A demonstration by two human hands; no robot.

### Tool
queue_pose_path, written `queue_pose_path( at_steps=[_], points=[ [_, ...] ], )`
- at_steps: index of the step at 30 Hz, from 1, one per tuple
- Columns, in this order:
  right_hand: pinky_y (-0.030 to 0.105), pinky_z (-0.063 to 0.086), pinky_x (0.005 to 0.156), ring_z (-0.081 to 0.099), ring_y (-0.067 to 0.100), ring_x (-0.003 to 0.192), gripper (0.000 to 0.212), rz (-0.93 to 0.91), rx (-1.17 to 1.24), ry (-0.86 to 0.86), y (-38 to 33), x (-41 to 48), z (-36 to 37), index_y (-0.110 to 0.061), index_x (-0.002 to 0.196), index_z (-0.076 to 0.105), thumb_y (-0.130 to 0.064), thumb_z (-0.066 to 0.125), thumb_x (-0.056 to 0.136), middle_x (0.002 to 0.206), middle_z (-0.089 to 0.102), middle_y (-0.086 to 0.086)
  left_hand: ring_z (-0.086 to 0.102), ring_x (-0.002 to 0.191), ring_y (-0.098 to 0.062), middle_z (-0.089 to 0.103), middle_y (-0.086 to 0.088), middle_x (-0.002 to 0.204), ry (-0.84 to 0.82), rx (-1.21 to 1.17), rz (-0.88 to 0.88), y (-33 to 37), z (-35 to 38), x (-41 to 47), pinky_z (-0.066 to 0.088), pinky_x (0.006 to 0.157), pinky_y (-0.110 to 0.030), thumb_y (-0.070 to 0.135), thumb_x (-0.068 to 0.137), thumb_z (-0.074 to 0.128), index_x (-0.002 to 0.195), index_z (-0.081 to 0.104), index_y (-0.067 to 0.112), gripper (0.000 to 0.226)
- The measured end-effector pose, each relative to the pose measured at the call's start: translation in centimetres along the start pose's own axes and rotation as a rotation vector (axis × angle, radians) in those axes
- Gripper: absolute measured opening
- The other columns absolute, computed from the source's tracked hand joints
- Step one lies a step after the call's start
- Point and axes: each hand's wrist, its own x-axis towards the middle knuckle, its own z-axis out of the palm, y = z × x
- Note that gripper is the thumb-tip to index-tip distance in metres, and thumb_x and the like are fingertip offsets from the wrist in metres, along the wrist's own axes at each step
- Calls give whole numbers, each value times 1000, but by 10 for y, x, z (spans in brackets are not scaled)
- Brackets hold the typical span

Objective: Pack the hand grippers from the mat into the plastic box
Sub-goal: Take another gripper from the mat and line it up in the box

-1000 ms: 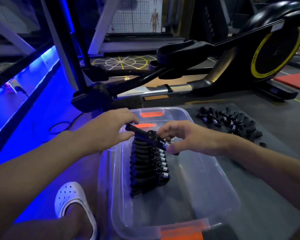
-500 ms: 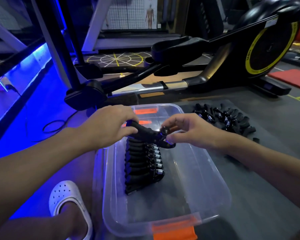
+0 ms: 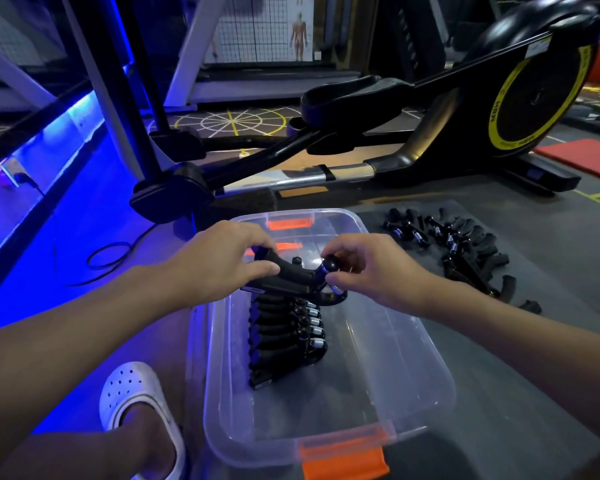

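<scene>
One hand gripper (image 3: 291, 277) is held over the far end of the clear box (image 3: 440, 375), just above a row (image 3: 281, 337) of grippers packed near its left wall; a pile (image 3: 465, 244) waits on the mat (image 3: 551, 278) to the right. The left hand (image 3: 219, 261) has its grip curled round the handles, and the right hand (image 3: 368, 268) pinches the knob end. Next, it likely needs lowering onto the row's far end, then release.

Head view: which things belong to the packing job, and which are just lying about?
In the job: hand gripper held by the left hand and right hand; packed row of grippers; plastic box; loose grippers; mat.
Lying about: elliptical trainer; white clog; red pad; anatomy poster.
</scene>
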Motion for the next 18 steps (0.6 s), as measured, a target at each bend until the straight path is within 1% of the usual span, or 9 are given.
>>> queue_pose_path(
  at_steps=[2,4,5,7,10,12,15,18],
  points=[
    [14,46,63,58,3,66,14,-16,-47,-18,-2,-1,1,-22,90,67,-13,73,81,74,65,-10,53,88,2,61,21,89,-37,24,38,-1,2,-1,45,78,-28,47,85,60,94,68,30,21],
    [15,48,65,60,2,69,13,-17,-71,-36,-2,-1,3,-21,90,67,-13,73,81,75,65,-12,52,87,4,60,22,88,-79,42,65,-3,3,-4,38,75,-16,41,87,65,96,68,30,14],
    [15,49,66,60,1,70,14,-17,-92,-41,-1,-1,4,-22,89,67,-13,73,80,74,64,-13,52,87,6,60,23,87,-93,46,67,-4,3,-6,37,74,-12,38,87,66,97,68,31,13],
    [17,49,67,59,-1,70,13,-20,-138,-51,2,0,5,-23,87,67,-15,74,79,74,64,-15,53,88,6,61,22,87,-111,53,56,-6,3,-8,37,74,-9,34,86,68,99,68,31,14],
    [11,43,67,57,-3,72,14,-10,-206,-76,7,1,7,-23,88,68,-18,75,78,77,63,-16,56,88,3,64,20,88,-142,47,36,-10,3,-11,38,75,-8,30,85,69,99,69,29,14],
    [10,42,65,57,-3,71,15,5,-230,-114,11,0,9,-26,89,67,-19,76,78,77,62,-16,57,88,3,64,20,89,-172,56,22,-13,2,-13,40,76,-11,29,86,67,99,69,29,14],
    [19,50,67,61,4,70,16,18,-212,-186,17,-3,12,-24,89,68,-16,75,78,79,67,-9,57,88,1,64,19,91,-213,91,18,-16,2,-17,46,80,-20,30,86,66,102,68,27,16],
    [23,54,68,64,5,70,18,37,-190,-236,18,-5,16,-22,89,68,-11,74,77,76,67,-9,54,92,2,58,22,95,-267,142,4,-17,2,-20,47,86,-26,34,87,65,107,66,27,21]
  ],
)
